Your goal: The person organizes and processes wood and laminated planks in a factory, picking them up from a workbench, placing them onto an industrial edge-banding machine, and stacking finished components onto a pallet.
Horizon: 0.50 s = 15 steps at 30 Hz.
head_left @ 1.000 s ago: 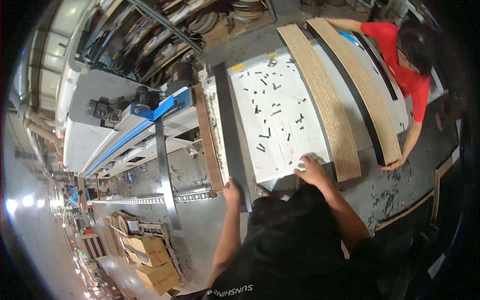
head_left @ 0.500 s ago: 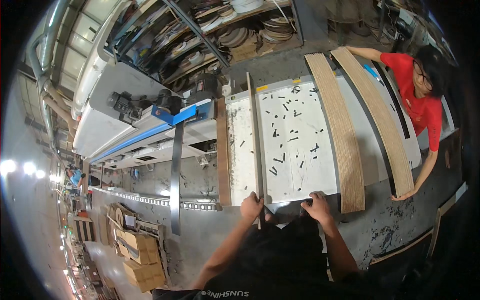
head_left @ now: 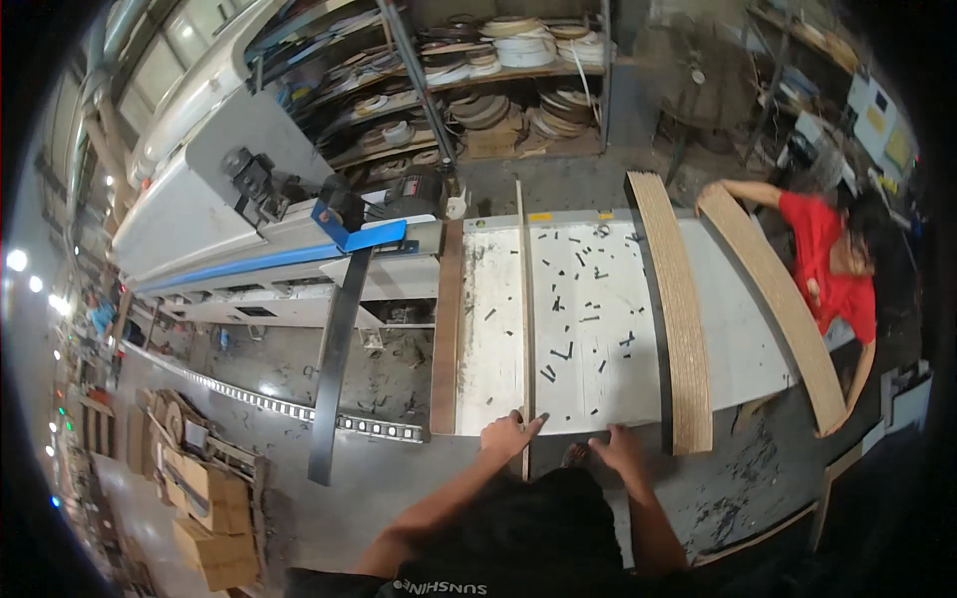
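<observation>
A narrow wooden board [head_left: 526, 329] stands on its edge across the white table [head_left: 486, 384], running away from me. My left hand [head_left: 508, 436] grips its near end, with the thumb stretched to the right. My right hand [head_left: 620, 450] is by the table's front edge, fingers apart, and I see nothing in it. Just right of this hand lies a wood-grain board [head_left: 680, 339] with a dark edge. Farther right, a person in a red shirt [head_left: 822, 259] holds both ends of another wood-grain board [head_left: 780, 314].
Small black scraps [head_left: 560, 354] are scattered over the table. A brown board [head_left: 448, 329] lines its left side. Beyond it is a white machine [head_left: 194, 199] with a blue bracket [head_left: 374, 237] and a long black strip [head_left: 339, 374] sticking out. Shelves of rolled edging [head_left: 518, 50] stand behind.
My view has shifted. The person's board has moved right, away from the other wood-grain board, and the black strip and blue tool near them no longer show. My left thumb has stretched out.
</observation>
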Motion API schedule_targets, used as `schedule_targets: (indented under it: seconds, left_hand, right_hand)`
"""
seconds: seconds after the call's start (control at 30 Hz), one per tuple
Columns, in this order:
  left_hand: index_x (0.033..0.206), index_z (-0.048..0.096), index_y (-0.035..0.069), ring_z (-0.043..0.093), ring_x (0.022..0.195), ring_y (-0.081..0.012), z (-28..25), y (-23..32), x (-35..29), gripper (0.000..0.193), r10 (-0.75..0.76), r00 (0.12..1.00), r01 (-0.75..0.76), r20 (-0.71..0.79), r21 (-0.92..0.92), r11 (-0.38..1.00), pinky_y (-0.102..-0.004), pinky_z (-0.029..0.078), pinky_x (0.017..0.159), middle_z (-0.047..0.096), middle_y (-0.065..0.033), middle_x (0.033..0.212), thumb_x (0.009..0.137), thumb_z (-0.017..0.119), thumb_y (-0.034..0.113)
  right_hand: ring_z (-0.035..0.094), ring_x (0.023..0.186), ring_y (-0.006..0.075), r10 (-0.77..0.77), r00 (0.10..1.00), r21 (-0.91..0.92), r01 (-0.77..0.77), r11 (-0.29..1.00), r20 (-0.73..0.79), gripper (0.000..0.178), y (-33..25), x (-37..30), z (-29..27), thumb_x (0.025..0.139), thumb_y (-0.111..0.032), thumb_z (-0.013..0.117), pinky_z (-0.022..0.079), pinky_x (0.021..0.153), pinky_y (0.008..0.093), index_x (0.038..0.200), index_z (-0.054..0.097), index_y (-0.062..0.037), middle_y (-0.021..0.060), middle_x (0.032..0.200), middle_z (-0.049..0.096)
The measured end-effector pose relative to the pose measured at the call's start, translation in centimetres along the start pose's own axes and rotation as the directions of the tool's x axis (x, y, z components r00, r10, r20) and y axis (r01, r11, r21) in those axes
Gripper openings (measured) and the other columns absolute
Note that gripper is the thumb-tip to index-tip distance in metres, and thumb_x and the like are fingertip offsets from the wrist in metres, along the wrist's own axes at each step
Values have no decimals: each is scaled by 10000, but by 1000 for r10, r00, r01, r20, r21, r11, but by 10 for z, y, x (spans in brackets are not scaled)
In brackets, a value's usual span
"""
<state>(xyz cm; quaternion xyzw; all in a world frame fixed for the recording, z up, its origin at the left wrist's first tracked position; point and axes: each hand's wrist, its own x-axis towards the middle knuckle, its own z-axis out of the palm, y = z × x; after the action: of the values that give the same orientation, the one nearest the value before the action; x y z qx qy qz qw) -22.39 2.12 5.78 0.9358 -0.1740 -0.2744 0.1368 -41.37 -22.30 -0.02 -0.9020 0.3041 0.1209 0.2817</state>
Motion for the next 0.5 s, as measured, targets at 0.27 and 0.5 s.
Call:
schedule_targets:
  seconds: [0.27, 0.5]
  left_hand:
    - [1070, 700, -37, 628, 1105, -470, -95, -236, 40, 561, -113, 785, 87, -609, -73, 994, -589, 449, 1039, 685, -271, 1096, 926, 754, 503]
    - [1278, 664, -104, 672, 1165, -490, -187, -488, 89, 964, -468, 649, 439, -599, -207, 874, -578, 498, 1032, 705, -329, 1237, 948, 600, 800]
  right_hand:
    - [665, 1261, 479, 120, 992, 192, -111, 975, -34, 780, -14, -64, 43, 891, -603, 809, 521, 1100, 538, 1377, 682, -5, 297, 1304, 716]
    - [627, 1326, 442, 256, 966, 265, -235, 935, -46, 788, -40, -123, 71, 902, -637, 782, 512, 1120, 508, 1417, 663, -54, 245, 1409, 671]
